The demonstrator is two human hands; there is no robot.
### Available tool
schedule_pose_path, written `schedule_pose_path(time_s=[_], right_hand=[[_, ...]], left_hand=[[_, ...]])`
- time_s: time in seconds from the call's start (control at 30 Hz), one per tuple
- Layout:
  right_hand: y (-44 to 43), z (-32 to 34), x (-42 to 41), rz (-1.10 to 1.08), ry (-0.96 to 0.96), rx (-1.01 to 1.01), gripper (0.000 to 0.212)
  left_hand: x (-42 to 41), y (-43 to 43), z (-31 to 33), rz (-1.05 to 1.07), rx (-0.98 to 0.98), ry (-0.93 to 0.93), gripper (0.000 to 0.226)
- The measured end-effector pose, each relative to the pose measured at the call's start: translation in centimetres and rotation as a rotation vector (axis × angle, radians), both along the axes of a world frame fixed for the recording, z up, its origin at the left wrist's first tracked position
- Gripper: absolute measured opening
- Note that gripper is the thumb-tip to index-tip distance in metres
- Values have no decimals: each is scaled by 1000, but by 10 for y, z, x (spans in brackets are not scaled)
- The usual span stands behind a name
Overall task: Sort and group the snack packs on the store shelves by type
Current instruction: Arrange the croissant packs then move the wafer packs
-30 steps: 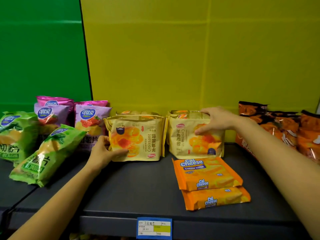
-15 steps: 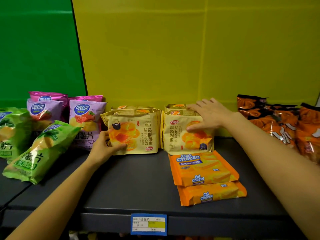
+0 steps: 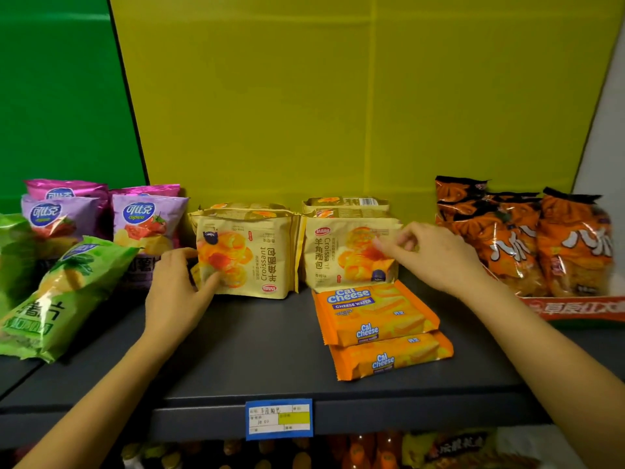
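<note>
Two rows of yellow croissant packs stand upright mid-shelf against the back wall. My left hand [image 3: 176, 292] grips the lower left corner of the left front croissant pack [image 3: 250, 255], thumb on its face. My right hand [image 3: 436, 255] hovers at the right edge of the right front croissant pack [image 3: 341, 255], fingers curled and blurred; whether they pinch the pack is unclear. Two orange Cal Cheese wafer packs [image 3: 375, 313] lie flat and overlapping in front of the right croissant pack.
Purple chip bags [image 3: 145, 225] stand left of the croissants, and a green chip bag [image 3: 67, 292] leans in front of them. Orange snack bags [image 3: 507, 245] sit in a red tray [image 3: 575, 308] at the right. A blue price label [image 3: 279, 418] hangs on the dark shelf [image 3: 263, 353] edge.
My right hand has come off the top front of the right croissant pack and curled at its right edge. My left hand stays on the left pack.
</note>
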State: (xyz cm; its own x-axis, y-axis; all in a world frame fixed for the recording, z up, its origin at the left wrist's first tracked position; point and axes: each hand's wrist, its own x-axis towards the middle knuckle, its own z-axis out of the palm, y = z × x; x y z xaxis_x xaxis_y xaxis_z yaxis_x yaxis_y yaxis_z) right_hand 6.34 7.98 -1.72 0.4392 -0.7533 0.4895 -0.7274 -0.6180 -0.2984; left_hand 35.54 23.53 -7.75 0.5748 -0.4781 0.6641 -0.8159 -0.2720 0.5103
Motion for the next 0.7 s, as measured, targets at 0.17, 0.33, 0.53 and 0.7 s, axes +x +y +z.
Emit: schedule_pose_path(time_s=[0.17,0.33,0.53,0.7], right_hand=[[16,-21,-15,-12,262,445,91],[7,-35,-22,50,60,614,77],[0,-45,-36,148,-236,903,42],[-5,-50,-51,245,-525,1091,25]], left_hand=[[-61,6,-7,-370,254,91,13],[-97,-5,-18,-559,507,15,45],[-127,-15,-5,-599,569,268,45],[-144,-20,14,-721,544,900,13]])
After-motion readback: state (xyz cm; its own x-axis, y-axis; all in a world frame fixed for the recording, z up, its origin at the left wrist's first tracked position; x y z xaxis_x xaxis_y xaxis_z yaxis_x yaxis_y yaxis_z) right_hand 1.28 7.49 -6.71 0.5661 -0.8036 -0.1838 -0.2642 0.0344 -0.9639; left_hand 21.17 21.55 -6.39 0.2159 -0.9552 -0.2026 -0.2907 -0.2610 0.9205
